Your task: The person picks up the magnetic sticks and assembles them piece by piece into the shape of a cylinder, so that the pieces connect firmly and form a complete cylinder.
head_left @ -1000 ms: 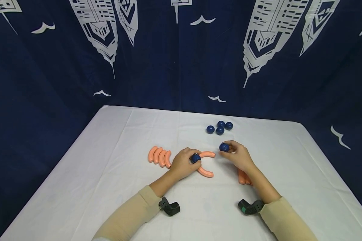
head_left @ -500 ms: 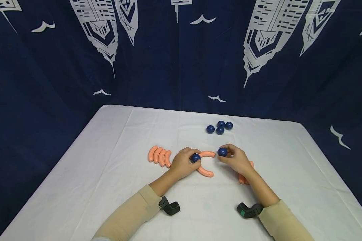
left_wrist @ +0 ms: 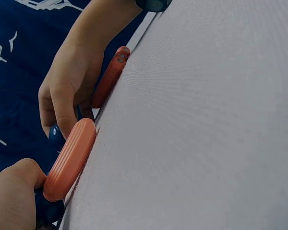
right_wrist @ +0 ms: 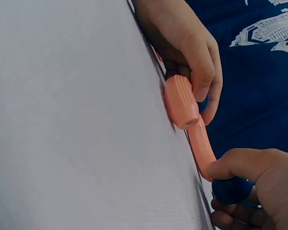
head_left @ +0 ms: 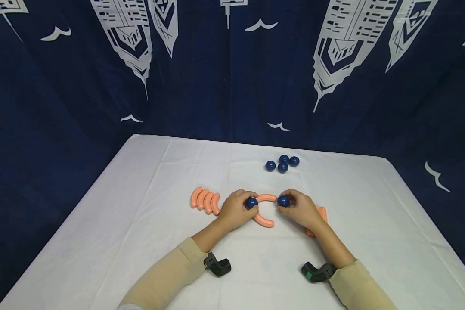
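Observation:
My left hand (head_left: 237, 210) pinches a dark blue ball (head_left: 251, 203) between thumb and fingers, low over the white table. Two curved orange rods meet at that ball: the far rod (head_left: 267, 198) and the near rod (head_left: 264, 221), both bowing outward to the right. My right hand (head_left: 301, 209) grips a second blue ball (head_left: 283, 201) right at the far rod's free end. In the right wrist view this ball (right_wrist: 232, 190) sits beneath the thumb, against the rod (right_wrist: 201, 146). A small grey spot shows in the near rod's end (right_wrist: 188, 123).
Several blue balls (head_left: 282, 167) lie together farther back. A row of curved orange rods (head_left: 204, 201) is left of my left hand. More orange rods (head_left: 323, 213) lie partly hidden under my right wrist. A navy curtain (head_left: 232, 86) hangs behind the white table (head_left: 159, 241).
My right hand has come down and left, bringing its blue ball from above right to the far rod's end. The left hand and its ball have stayed put.

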Available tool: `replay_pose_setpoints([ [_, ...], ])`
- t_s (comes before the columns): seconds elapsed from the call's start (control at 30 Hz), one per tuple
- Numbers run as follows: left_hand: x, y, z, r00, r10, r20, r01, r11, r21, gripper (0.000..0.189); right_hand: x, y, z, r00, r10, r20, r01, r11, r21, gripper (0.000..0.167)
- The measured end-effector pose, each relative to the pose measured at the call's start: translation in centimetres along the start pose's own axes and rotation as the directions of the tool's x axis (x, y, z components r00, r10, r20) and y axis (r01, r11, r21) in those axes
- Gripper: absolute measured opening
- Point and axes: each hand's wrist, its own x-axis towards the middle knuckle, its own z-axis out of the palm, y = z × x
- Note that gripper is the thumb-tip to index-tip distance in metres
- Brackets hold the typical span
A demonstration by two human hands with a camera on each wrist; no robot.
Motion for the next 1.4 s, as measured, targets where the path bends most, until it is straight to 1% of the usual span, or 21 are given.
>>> replay_pose_setpoints([
  [0.37, -0.04, -0.09, 0.0, 1.0, -0.002, -0.002, 0.002, 1.0, -0.006, 0.032, -0.14, 0.05, 0.29, 1.0, -0.022, -0.008, 0.022, 1.0, -0.007, 0.037],
  [0.57, -0.13, 0.19, -0.21, 1.0, -0.011, 0.013, 0.012, 0.999, -0.04, 0.031, -0.15, 0.24, 0.5, 0.999, -0.015, -0.029, 0.014, 1.0, -0.026, 0.037],
  [0.83, -0.08, 0.15, -0.25, 1.0, 0.0, -0.002, 0.0, 0.999, -0.041, 0.031, -0.15, 0.25, 0.62, 0.999, -0.024, -0.039, 0.023, 1.0, -0.02, 0.035],
  [1.2, -0.14, 0.32, -0.42, 1.0, 0.014, -0.017, -0.015, 0.998, -0.056, 0.031, -0.18, 0.33, 0.87, 0.995, -0.07, -0.065, 0.068, 0.997, -0.029, 0.037],
  [1.4, -0.19, 0.46, -0.46, 1.0, 0.004, -0.006, -0.004, 0.998, -0.059, 0.03, -0.16, 0.51, 1.0, 0.99, -0.112, -0.085, 0.108, 0.993, -0.053, 0.041],
])
